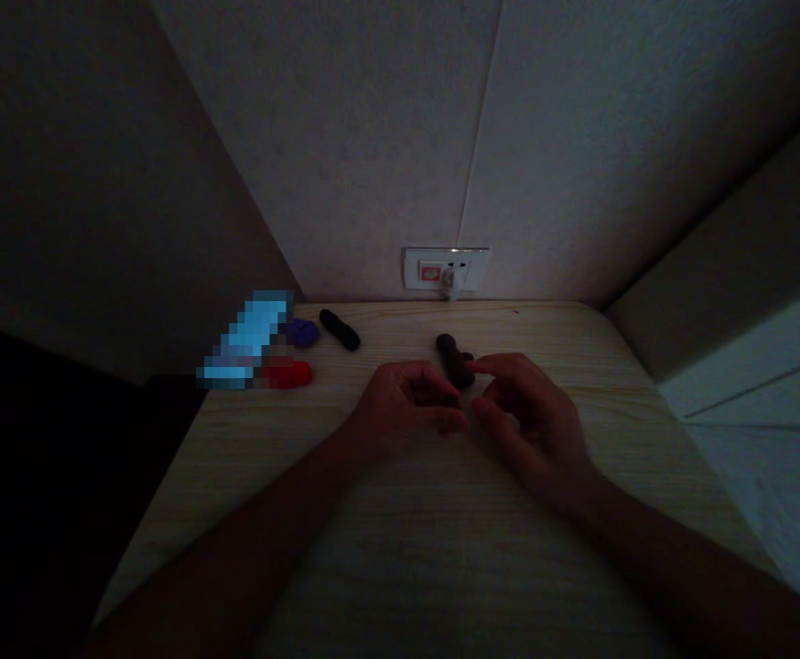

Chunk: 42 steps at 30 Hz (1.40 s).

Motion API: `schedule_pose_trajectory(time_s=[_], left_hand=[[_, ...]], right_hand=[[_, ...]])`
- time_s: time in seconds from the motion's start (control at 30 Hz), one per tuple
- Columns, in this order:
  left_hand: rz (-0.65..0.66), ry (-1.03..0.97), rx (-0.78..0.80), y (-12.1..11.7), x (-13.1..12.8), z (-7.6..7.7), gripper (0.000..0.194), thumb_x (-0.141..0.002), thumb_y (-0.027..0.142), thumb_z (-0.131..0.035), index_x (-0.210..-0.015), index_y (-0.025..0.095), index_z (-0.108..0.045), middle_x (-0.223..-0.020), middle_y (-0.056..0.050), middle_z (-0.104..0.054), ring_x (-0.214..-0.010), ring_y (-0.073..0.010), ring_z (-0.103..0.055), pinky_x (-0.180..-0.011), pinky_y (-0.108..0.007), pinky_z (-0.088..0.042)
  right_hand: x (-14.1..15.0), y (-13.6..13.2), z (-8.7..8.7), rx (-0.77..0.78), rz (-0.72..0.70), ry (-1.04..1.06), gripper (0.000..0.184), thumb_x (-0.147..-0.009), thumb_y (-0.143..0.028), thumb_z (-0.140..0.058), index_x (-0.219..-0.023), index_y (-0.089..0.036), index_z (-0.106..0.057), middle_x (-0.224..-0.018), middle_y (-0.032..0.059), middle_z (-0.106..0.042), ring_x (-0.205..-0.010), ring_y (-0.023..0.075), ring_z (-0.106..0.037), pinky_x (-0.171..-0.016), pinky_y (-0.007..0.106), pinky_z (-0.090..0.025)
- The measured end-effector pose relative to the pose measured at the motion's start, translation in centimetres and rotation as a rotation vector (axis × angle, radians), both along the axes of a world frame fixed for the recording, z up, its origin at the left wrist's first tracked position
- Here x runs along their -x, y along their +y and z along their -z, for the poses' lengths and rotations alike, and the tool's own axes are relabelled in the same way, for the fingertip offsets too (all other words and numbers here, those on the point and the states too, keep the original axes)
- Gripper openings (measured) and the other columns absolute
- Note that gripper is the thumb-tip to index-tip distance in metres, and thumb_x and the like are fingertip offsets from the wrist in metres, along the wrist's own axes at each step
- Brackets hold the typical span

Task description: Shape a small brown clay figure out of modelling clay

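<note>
In the dim head view, a dark brown shape that looks like modelling clay [456, 362] lies on the table, with a rounded knob at its far end and a small dark bit at its right side. My left hand [405, 400] is curled just in front of it, and a small dark piece [452, 400] shows between thumb and fingers. My right hand [534, 416] has thumb and index finger apart. Its index fingertip is at the brown shape's right edge; whether it touches I cannot tell.
A black elongated lump [340, 329], a purple lump [302, 332] and a red lump [291, 374] lie at the back left, beside a pixelated bright blue rectangle [253, 334]. Behind the wooden table [400, 549], a wall socket [446, 269] holds a white plug. A pale cabinet stands right.
</note>
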<state>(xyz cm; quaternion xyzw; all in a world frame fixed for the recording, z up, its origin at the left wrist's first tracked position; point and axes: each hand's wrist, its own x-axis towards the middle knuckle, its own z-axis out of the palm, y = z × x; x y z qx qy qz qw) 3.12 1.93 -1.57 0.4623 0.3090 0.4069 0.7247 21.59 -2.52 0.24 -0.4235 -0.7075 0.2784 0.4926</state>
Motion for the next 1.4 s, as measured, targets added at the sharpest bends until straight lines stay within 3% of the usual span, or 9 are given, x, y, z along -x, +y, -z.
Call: schedule_pose_trajectory(time_s=[0.2, 0.37, 0.47, 0.67, 0.83, 1.0, 1.17, 1.3, 1.4], left_hand=[[0.022, -0.062, -0.007, -0.02, -0.15, -0.02, 0.033, -0.078, 0.043, -0.085, -0.090, 0.012, -0.079, -0.071, -0.004, -0.076, -0.058, -0.0139, -0.070, -0.058, -0.025, -0.057], [0.041, -0.139, 0.017, 0.11, -0.01, 0.43, 0.032, -0.089, 0.045, -0.074, -0.090, 0.014, -0.077, -0.067, -0.003, -0.072, -0.058, -0.0143, -0.069, -0.056, -0.024, -0.055], [0.047, -0.105, -0.013, 0.14, 0.06, 0.46, 0.028, -0.088, 0.042, -0.077, -0.092, 0.014, -0.078, -0.071, -0.004, -0.074, -0.061, -0.0141, -0.070, -0.058, -0.023, -0.055], [0.042, 0.012, -0.075, 0.03, 0.14, 0.09, 0.020, -0.078, 0.022, -0.084, -0.098, 0.016, -0.081, -0.093, -0.007, -0.082, -0.081, -0.0188, -0.076, -0.082, -0.032, -0.060], [0.046, -0.110, 0.007, 0.01, 0.12, 0.36, 0.040, -0.079, 0.018, -0.083, -0.117, 0.016, -0.070, -0.104, -0.010, -0.082, -0.094, -0.0229, -0.078, -0.089, -0.036, -0.060], [0.066, -0.132, 0.031, 0.03, 0.10, 0.55, 0.050, -0.082, 0.023, -0.083, -0.126, 0.018, -0.060, -0.094, -0.009, -0.082, -0.087, -0.0210, -0.079, -0.088, -0.034, -0.060], [0.018, -0.122, 0.004, -0.02, -0.09, 0.06, 0.045, -0.076, 0.027, -0.088, -0.115, 0.019, -0.068, -0.102, -0.006, -0.081, -0.092, -0.0178, -0.077, -0.087, -0.031, -0.060], [-0.002, -0.031, -0.003, -0.03, -0.15, -0.27, 0.034, -0.062, 0.021, -0.095, -0.089, 0.015, -0.074, -0.084, -0.002, -0.080, -0.074, -0.0155, -0.075, -0.074, -0.028, -0.060], [-0.007, 0.013, -0.033, -0.07, -0.11, -0.35, 0.026, -0.065, 0.022, -0.093, -0.081, 0.015, -0.074, -0.074, -0.002, -0.079, -0.066, -0.0160, -0.074, -0.069, -0.029, -0.060]], right_hand=[[-0.10, 0.05, 0.01, -0.012, 0.008, 0.008, 0.026, -0.096, -0.018, -0.061, -0.121, -0.024, -0.066, -0.100, 0.0044, -0.060, -0.065, 0.0117, -0.058, -0.054, 0.027, -0.049], [-0.16, 0.06, -0.19, -0.032, 0.017, -0.007, 0.024, -0.097, -0.018, -0.058, -0.119, -0.022, -0.067, -0.099, 0.0055, -0.062, -0.066, 0.0119, -0.059, -0.055, 0.026, -0.051], [-0.11, 0.13, -0.13, -0.060, 0.013, -0.044, 0.022, -0.096, -0.018, -0.062, -0.116, -0.022, -0.070, -0.104, 0.0065, -0.064, -0.065, 0.0108, -0.060, -0.055, 0.026, -0.052], [-0.04, 0.28, 0.18, -0.032, 0.022, -0.068, 0.021, -0.095, -0.018, -0.066, -0.113, -0.025, -0.076, -0.104, 0.0061, -0.064, -0.068, 0.0120, -0.063, -0.056, 0.027, -0.055], [-0.11, 0.39, 0.42, -0.034, 0.069, -0.070, 0.022, -0.091, -0.019, -0.072, -0.111, -0.026, -0.078, -0.104, 0.0058, -0.064, -0.065, 0.0111, -0.061, -0.053, 0.026, -0.053], [-0.24, 0.52, 0.54, -0.036, 0.087, -0.106, 0.016, -0.088, -0.022, -0.079, -0.104, -0.025, -0.079, -0.099, 0.0040, -0.064, -0.065, 0.0108, -0.059, -0.055, 0.026, -0.052], [-0.27, 0.40, 0.24, -0.073, 0.092, -0.086, 0.010, -0.092, -0.022, -0.073, -0.101, -0.024, -0.077, -0.095, 0.0045, -0.066, -0.068, 0.0132, -0.060, -0.056, 0.027, -0.051], [-0.25, 0.18, 0.03, -0.063, 0.067, -0.041, 0.011, -0.092, -0.021, -0.072, -0.102, -0.024, -0.076, -0.091, 0.0047, -0.070, -0.069, 0.0154, -0.063, -0.060, 0.030, -0.054], [-0.14, 0.20, -0.07, -0.009, 0.027, 0.015, 0.010, -0.091, -0.020, -0.073, -0.097, -0.025, -0.079, -0.089, 0.0051, -0.073, -0.077, 0.0183, -0.067, -0.064, 0.031, -0.055]])
